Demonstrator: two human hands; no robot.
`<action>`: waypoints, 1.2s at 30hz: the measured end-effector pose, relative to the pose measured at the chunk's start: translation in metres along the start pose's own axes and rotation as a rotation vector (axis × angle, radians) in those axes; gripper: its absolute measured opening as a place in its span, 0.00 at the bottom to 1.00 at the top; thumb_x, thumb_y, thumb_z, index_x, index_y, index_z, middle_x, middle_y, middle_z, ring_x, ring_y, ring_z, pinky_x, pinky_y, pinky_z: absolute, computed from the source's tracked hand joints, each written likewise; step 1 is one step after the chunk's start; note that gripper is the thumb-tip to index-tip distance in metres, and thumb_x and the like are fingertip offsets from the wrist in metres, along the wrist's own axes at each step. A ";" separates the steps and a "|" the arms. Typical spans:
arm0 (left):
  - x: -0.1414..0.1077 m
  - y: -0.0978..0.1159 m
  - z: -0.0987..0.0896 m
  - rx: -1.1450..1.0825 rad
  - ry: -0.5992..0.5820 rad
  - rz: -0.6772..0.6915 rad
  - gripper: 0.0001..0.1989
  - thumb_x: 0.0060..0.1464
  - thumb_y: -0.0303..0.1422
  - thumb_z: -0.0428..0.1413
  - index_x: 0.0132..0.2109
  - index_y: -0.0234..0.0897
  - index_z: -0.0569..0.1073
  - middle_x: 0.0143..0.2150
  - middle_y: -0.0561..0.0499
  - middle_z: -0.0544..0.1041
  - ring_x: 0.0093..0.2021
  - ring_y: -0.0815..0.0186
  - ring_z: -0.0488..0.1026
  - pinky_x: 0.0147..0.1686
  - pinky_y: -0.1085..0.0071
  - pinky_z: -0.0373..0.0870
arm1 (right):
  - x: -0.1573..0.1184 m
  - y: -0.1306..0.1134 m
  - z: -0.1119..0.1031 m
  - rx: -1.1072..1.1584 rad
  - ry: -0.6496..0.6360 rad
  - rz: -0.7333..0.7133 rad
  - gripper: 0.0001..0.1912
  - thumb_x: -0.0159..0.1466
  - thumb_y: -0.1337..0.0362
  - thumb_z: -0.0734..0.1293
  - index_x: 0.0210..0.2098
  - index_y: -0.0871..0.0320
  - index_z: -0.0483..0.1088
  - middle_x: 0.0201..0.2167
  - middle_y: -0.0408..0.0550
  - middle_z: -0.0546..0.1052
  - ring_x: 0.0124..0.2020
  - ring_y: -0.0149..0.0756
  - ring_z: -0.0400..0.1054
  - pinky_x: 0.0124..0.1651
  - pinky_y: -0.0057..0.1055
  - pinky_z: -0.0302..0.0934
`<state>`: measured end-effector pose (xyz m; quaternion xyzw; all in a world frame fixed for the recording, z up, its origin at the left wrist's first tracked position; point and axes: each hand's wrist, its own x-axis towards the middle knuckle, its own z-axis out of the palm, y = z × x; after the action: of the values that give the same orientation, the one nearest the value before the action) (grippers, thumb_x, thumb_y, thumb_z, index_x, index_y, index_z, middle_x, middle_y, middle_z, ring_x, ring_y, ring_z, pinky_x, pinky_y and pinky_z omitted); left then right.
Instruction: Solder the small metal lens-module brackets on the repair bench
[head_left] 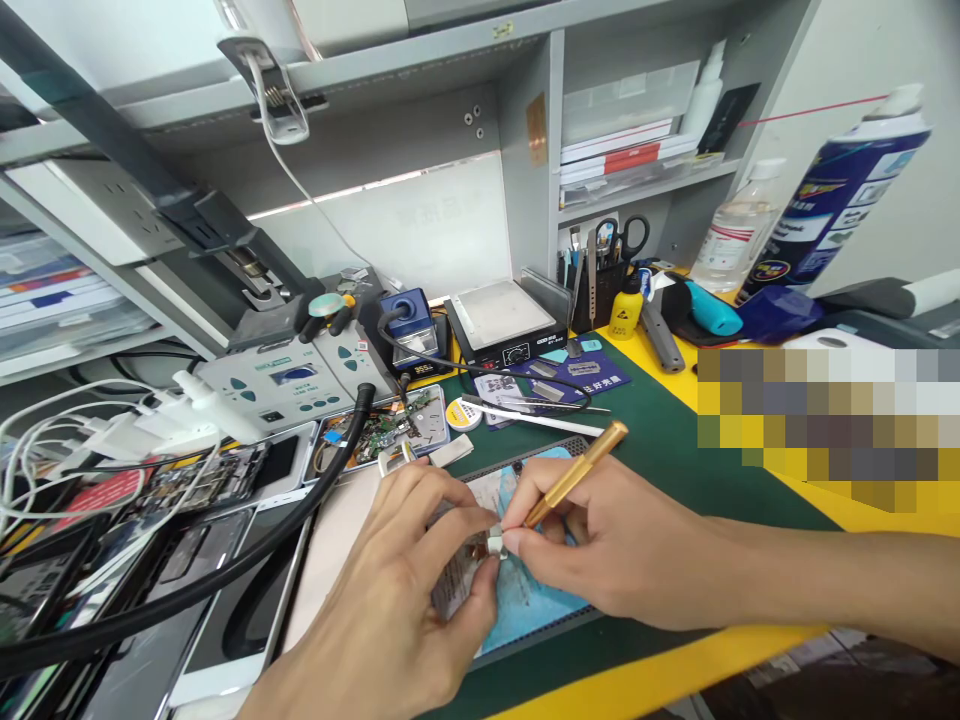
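My right hand (pixel 622 540) grips a gold metal pen-shaped tool (pixel 577 476), tilted up to the right. Its tip is hidden by my fingertips. Between the thumb and index finger of my left hand (pixel 409 570) sits a small pale, silvery part (pixel 495 541), and my right fingertips touch or almost touch it. Both hands are over a blue and grey work pad (pixel 525 600) with a dark perforated edge. The part's exact kind is too small to tell.
A black hose (pixel 330 470) arcs across the left, over phones and circuit boards (pixel 202 490). Behind my hands are a tray of small boards (pixel 390 425), a blue soldering station (pixel 405 320) and a flat heating plate (pixel 502 315). A yellow bottle (pixel 625 310) and a spray can (pixel 832 200) stand right.
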<state>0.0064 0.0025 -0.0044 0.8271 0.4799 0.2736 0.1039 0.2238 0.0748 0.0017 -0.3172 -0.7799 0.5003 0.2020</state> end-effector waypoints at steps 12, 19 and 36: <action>0.001 0.000 0.000 0.015 -0.004 0.002 0.12 0.63 0.25 0.56 0.52 0.42 0.74 0.49 0.48 0.71 0.52 0.57 0.68 0.54 0.56 0.67 | 0.000 0.001 0.000 0.002 0.011 -0.018 0.02 0.66 0.65 0.67 0.35 0.55 0.72 0.20 0.34 0.65 0.21 0.27 0.59 0.23 0.25 0.53; 0.000 0.001 -0.001 0.010 0.007 -0.002 0.11 0.63 0.25 0.56 0.51 0.42 0.75 0.48 0.48 0.72 0.52 0.58 0.68 0.53 0.57 0.67 | 0.000 0.003 0.001 0.005 0.023 -0.020 0.01 0.65 0.66 0.68 0.35 0.55 0.72 0.20 0.34 0.66 0.20 0.27 0.59 0.23 0.23 0.53; 0.001 0.003 -0.003 0.000 -0.020 -0.009 0.11 0.64 0.25 0.55 0.51 0.43 0.74 0.48 0.48 0.72 0.51 0.58 0.68 0.52 0.57 0.67 | -0.002 0.000 0.000 0.008 0.011 0.008 0.00 0.65 0.66 0.69 0.36 0.55 0.72 0.20 0.34 0.66 0.21 0.27 0.59 0.23 0.24 0.53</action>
<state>0.0074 0.0018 -0.0002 0.8276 0.4826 0.2647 0.1100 0.2251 0.0739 0.0018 -0.3225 -0.7755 0.5024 0.2053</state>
